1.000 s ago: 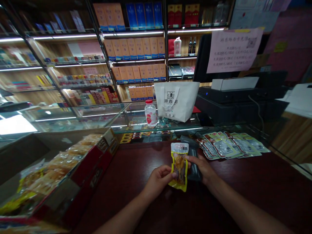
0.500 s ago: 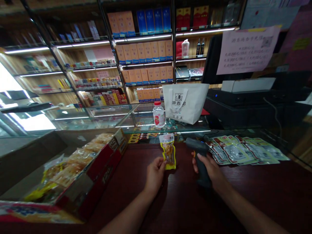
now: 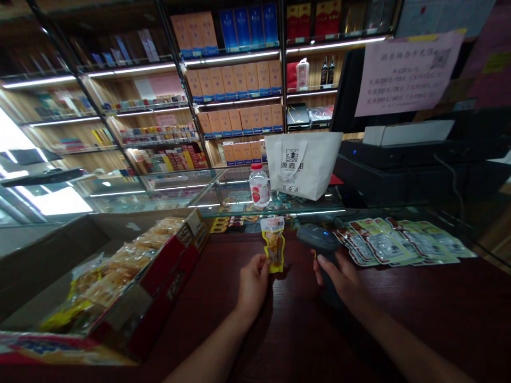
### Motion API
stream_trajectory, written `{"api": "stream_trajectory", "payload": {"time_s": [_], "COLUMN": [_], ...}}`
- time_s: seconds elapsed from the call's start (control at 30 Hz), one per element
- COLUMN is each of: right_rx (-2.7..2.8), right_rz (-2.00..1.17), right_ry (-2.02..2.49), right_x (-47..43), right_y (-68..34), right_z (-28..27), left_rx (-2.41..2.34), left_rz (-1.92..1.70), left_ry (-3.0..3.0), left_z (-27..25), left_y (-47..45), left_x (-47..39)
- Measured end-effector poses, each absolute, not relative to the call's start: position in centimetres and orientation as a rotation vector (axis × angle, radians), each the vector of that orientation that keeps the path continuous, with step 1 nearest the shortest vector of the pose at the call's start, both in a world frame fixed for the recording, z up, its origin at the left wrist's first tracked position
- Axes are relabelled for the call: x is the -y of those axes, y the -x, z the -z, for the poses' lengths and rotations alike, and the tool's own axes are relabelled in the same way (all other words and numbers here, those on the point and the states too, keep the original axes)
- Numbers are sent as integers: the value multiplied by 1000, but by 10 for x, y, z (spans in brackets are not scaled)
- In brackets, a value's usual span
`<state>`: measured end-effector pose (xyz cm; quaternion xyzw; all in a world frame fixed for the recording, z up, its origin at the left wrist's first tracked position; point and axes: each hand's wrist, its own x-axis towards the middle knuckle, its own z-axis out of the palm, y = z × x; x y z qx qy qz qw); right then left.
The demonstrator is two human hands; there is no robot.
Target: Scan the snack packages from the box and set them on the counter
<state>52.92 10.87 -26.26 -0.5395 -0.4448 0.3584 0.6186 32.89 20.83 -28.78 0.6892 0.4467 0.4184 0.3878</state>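
Observation:
Between thumb and fingers, my left hand [image 3: 254, 284] pinches the lower left edge of a snack packet [image 3: 274, 246] with a yellow border, a clear front and a white top. My right hand [image 3: 345, 276] is wrapped round the handle of a dark barcode scanner [image 3: 317, 238]. The scanner's head points left toward the packet, a short gap away, and a small blue light glows on its top. Both hands are over the dark red-brown counter [image 3: 287, 330]. The lower handle is partly hidden by shadow and my fingers.
An open cardboard box [image 3: 159, 290] with several wrapped snacks stands at left. Several flat pouches [image 3: 399, 242] lie fanned out at right. On the glass case behind are a bottle with a red cap [image 3: 259, 186] and a white bag [image 3: 305, 167]. A monitor [image 3: 347, 90] rises at back right.
The scanner has tipped and shifted slightly left toward the packet, and its blue light shows more plainly. The packet has turned a little in my left hand.

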Motion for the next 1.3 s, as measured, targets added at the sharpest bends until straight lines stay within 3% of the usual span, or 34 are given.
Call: {"api": "stream_trajectory", "payload": {"time_s": [1.07, 1.3], "right_rx": [1036, 928], "right_rz": [-878, -972], "right_ry": [1244, 1374], "right_x": [-107, -106], "right_y": [-531, -539], "right_z": [268, 275], "left_rx": [-1096, -1177], "left_rz": [-1127, -1363], "left_ry": [-1688, -1652], "left_z": [279, 215], "left_y": [-331, -285], "left_x": [-201, -182]}}
